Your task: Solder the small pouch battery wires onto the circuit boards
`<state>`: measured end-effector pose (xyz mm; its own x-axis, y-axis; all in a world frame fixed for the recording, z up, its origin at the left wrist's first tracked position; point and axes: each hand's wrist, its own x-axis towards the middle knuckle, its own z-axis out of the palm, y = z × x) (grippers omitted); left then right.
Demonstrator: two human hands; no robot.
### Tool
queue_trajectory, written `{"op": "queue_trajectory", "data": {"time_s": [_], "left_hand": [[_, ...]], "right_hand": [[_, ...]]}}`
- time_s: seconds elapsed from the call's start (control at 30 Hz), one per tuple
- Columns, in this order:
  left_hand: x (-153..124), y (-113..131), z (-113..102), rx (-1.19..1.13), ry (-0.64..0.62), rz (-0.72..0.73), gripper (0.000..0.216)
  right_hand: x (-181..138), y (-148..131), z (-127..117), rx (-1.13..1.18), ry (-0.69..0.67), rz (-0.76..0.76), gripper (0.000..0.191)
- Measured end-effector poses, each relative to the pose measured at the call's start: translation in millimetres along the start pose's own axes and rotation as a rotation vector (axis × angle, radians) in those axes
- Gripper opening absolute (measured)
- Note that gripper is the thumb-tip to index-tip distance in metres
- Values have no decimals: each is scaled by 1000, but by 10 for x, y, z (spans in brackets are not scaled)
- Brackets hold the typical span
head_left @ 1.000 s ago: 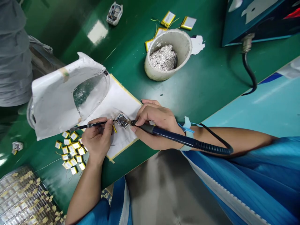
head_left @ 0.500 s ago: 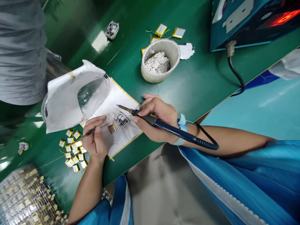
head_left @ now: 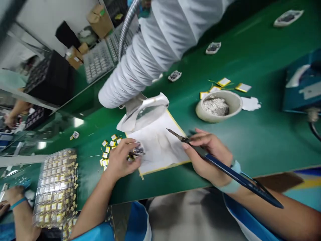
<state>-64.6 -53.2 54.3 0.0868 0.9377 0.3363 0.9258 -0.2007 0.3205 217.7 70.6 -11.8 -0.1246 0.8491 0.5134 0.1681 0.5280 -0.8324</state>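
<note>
My right hand (head_left: 212, 157) is closed around a soldering iron (head_left: 220, 169), whose bare tip points left over the white paper sheet (head_left: 160, 147). At the sheet's left edge, my left hand (head_left: 124, 159) has its fingers closed on a small white-cased device with a circuit board (head_left: 139, 149). A thin dark tool also shows between those fingers, partly hidden. Just behind the left hand lie several small yellow-edged battery cells (head_left: 106, 149). A pale cup of metallic shavings (head_left: 199, 112) stands beyond my right hand.
A white corrugated duct (head_left: 140, 57) ends above a clear, paper-covered hood (head_left: 147, 115). A blue soldering station (head_left: 301, 87) stands on the right. Trays of cells (head_left: 54, 187) stand at left, beside a co-worker's arm (head_left: 22, 209). More white-cased devices (head_left: 175, 76) lie along the bench.
My view has swung left and up. The device that lay on the paper is now in my left hand, which has moved to the sheet's left edge. My right hand still holds the iron.
</note>
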Motion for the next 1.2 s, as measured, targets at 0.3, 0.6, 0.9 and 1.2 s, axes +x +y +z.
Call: {"op": "queue_trajectory", "data": {"time_s": [0.3, 0.6, 0.9, 1.2], "left_hand": [[332, -1342, -389, 395, -53, -616, 45], [1425, -1237, 69, 445, -273, -620, 40], [46, -809, -261, 473, -134, -521, 39], [354, 493, 552, 254, -170, -209, 39]], "right_hand": [[-86, 117, 41, -69, 3, -37, 19], [108, 43, 121, -1, 82, -193, 23], [212, -153, 97, 12, 82, -148, 21], [147, -146, 2, 13, 22, 17, 15]]}}
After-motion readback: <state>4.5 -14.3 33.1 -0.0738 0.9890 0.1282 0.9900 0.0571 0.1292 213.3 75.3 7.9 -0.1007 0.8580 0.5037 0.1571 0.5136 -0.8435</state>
